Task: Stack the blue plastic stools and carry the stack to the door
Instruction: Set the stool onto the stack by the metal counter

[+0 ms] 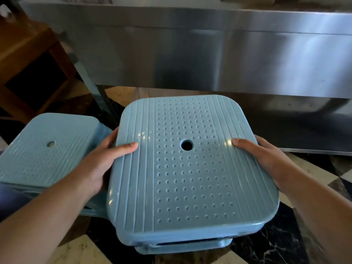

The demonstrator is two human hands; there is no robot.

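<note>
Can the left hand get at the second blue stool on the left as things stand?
Probably yes, once freed. The left hand now grips the edge of the nearer stool; the second stool sits right beside that hand with nothing visible between them.

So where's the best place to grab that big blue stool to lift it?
By the seat's two side edges, one hand from each side, as here: left hand and right hand each have a thumb on top and fingers curled under the rim. The stool has a wide, flat, slick seat, and the overhanging rim gives fingers a ledge.
</note>
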